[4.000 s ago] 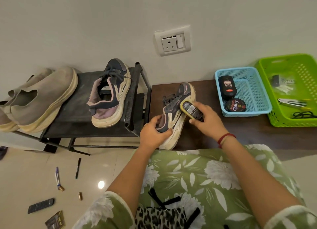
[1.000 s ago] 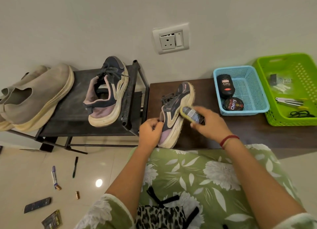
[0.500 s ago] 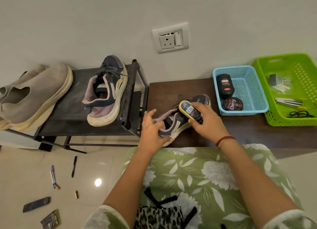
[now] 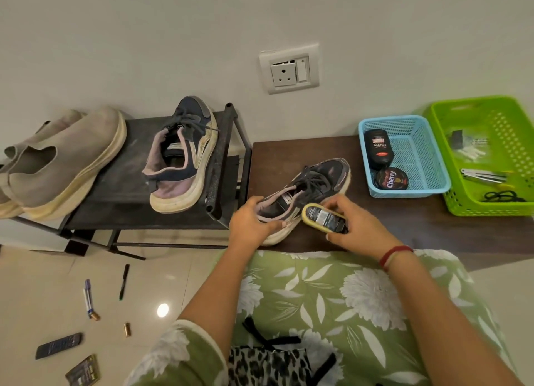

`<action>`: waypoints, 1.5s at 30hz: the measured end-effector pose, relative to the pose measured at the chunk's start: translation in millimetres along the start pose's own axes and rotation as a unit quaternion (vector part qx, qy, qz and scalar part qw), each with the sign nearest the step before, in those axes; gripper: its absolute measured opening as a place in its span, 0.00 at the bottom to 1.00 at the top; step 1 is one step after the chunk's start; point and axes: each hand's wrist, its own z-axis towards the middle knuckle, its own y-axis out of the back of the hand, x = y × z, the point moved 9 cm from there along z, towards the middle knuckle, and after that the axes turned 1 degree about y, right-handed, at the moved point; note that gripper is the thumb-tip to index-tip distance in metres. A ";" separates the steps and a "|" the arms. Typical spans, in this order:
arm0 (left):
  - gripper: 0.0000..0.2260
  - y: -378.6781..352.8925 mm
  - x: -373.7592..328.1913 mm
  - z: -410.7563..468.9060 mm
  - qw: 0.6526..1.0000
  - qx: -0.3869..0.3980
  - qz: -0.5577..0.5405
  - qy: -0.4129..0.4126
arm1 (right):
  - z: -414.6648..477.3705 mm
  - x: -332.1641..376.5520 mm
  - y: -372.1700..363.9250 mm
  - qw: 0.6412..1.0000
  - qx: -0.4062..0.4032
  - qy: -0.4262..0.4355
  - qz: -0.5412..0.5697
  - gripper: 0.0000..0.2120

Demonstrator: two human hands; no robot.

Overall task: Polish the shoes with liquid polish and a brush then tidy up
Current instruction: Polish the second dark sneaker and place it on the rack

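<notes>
A dark navy sneaker (image 4: pixel 318 183) with a cream sole lies on the brown table (image 4: pixel 404 223), toe pointing to the far right. My left hand (image 4: pixel 251 223) grips its heel. My right hand (image 4: pixel 355 226) holds a yellow-rimmed shoe brush (image 4: pixel 323 219) against the sneaker's near side. The matching sneaker (image 4: pixel 185 157) stands on the black shoe rack (image 4: pixel 121 194). A black liquid polish bottle (image 4: pixel 378 148) and a round Cherry polish tin (image 4: pixel 391 179) lie in the blue basket (image 4: pixel 433 183).
A pair of beige slip-on shoes (image 4: pixel 57 160) rests on the rack's left end. A green basket (image 4: pixel 491 206) with small items sits at the right. Pens (image 4: pixel 124 281), batteries (image 4: pixel 127 329) and a remote (image 4: pixel 57 349) lie on the floor tiles. A wall socket (image 4: pixel 289 69) is above.
The sneaker has been turned from toe-away to toe pointing right. My left hand shifted on its heel, and the brush moved down to the sneaker's near side.
</notes>
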 end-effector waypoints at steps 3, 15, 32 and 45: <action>0.33 0.9 -0.6 1.9 1.000 -0.006 0.006 0.000 | 6.2 6.5 -18.0 0.998 -0.004 0.024 -0.059 0.24; 0.28 3.3 3.3 6.7 1.000 -0.024 0.008 0.012 | 12.6 11.6 -26.7 0.998 -0.034 0.036 -0.029 0.23; 0.24 -1.4 1.2 6.7 0.999 -0.020 0.042 0.006 | 21.5 -5.8 -35.4 0.999 -0.032 -0.009 0.013 0.21; 0.19 -6.6 -2.6 4.9 0.997 -0.022 0.075 -0.015 | 24.8 -33.2 -1.6 0.970 -0.176 -0.161 -0.040 0.27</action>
